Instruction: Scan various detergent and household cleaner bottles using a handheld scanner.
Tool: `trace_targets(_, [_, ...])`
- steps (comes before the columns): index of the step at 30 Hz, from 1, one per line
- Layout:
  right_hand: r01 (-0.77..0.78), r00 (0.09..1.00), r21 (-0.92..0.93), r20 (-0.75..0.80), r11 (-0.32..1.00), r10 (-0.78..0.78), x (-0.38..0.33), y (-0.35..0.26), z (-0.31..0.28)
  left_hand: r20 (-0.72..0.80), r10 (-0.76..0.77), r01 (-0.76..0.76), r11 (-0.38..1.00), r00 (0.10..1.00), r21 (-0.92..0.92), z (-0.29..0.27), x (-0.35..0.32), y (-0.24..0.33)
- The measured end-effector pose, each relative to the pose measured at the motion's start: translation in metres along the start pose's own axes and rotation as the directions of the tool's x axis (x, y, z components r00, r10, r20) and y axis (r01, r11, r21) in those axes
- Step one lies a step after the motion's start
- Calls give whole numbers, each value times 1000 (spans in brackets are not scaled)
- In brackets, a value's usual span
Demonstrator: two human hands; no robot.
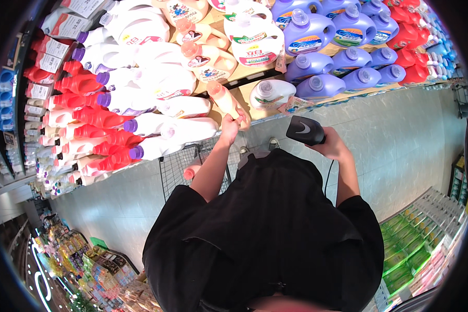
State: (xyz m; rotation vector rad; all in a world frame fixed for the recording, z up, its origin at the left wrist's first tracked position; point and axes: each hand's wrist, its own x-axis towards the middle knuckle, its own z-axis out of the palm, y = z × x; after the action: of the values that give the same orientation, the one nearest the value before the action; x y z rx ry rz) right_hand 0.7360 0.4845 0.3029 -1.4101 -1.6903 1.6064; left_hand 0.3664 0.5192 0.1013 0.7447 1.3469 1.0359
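My left hand [231, 128] is closed on the handle side of a peach-coloured detergent bottle [223, 99] at the front edge of the shelf. To its right, a white detergent bottle [272, 94] stands on the same shelf. Two more peach bottles [208, 61] with orange caps are behind it. Out over the floor, my right hand [335, 146] grips a black handheld scanner [306, 131], and a thin dark cord [328, 177] hangs below that hand.
Purple detergent bottles [320, 87] fill the shelf on the right, white ones [190, 127] and red ones [106, 136] the left. By my left forearm is a wire shopping cart [172, 169] with a pink bottle [193, 169]. Green packs [408, 249] are stacked behind me on the right.
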Motion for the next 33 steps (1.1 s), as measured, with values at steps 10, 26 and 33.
trace_targets(10, [3, 999, -58, -38, 998, -5, -4, -6, 4, -208, 147, -151, 989, 967, -3, 24, 18, -35])
trace_targets(26, [212, 976, -11, 40, 977, -212, 23, -11, 23, 166, 580, -340, 205, 798, 918, -2, -40, 176])
trace_targets(33, [255, 964, -61, 89, 965, -250, 25, -2, 28, 273, 327, -283, -17, 905, 959, -16, -8, 169])
